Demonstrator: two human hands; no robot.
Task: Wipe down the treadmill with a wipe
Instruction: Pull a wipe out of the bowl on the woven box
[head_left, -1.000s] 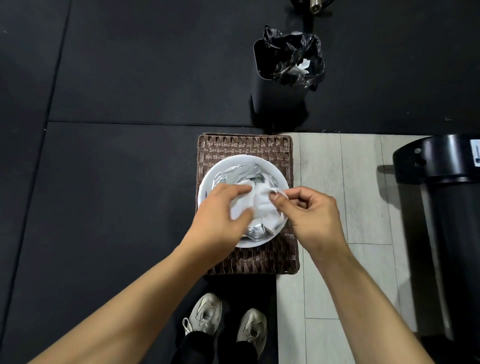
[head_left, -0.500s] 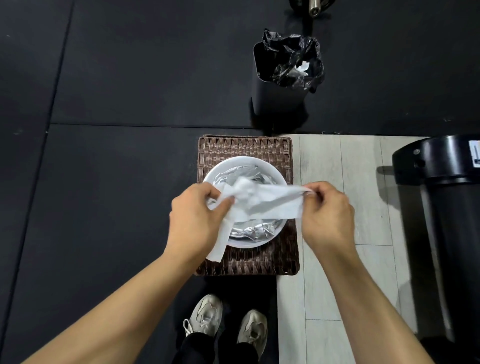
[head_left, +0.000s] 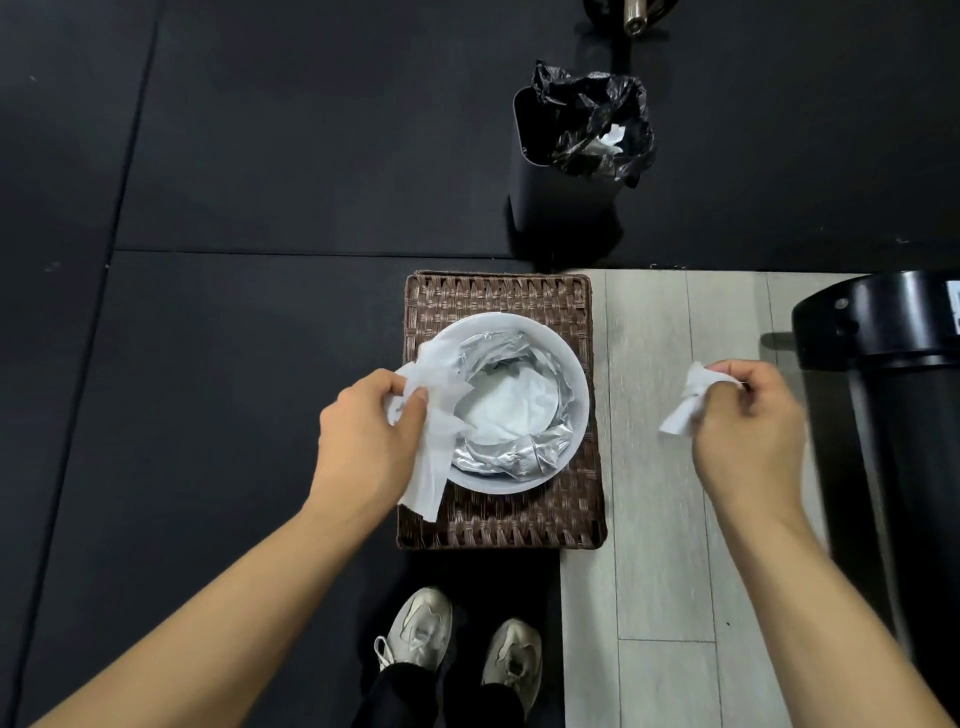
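Wipe-fetching step: left hand (head_left: 363, 441) grips one wipe (head_left: 431, 457) over tub (head_left: 571, 374) rim; right hand (head_left: 748, 431) pinches torn piece (head_left: 685, 410) right of tub. Next: carry to treadmill (head_left: 893, 332), farther right.

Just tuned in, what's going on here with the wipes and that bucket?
A person stands over a white tub of wipes sitting on a wicker stand. The left hand grips one wipe hanging beside the tub's rim, while the right hand pinches a separate wipe out over the pale floor. A lined bin stands beyond, and the black treadmill base sits at right, not yet touched.
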